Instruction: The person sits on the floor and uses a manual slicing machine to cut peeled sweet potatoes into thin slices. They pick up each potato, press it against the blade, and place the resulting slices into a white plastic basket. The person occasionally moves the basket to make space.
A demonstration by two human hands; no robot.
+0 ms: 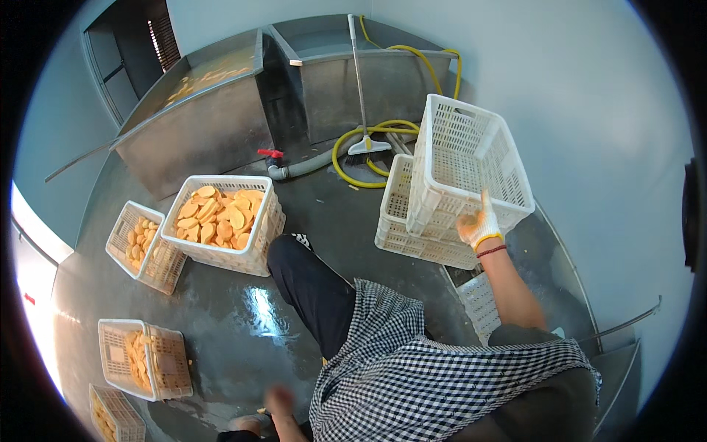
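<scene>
My right hand (479,225), in an orange-and-white glove, grips the near rim of an empty white plastic crate (464,158). That crate is tilted up on top of another empty white crate (401,221) lying on the floor. My left hand (280,401) hangs low at the bottom edge, blurred, apart from any crate; nothing shows in it. A checked apron (412,376) and my dark trouser leg (309,283) fill the lower middle.
A white crate full of orange slices (224,221) stands left of my leg, with several more part-filled crates (143,247) along the left. Two steel tanks (199,125) stand behind. A broom (361,88), a yellow hose (353,158) and a grey pipe with a red valve (272,158) lie on the wet floor.
</scene>
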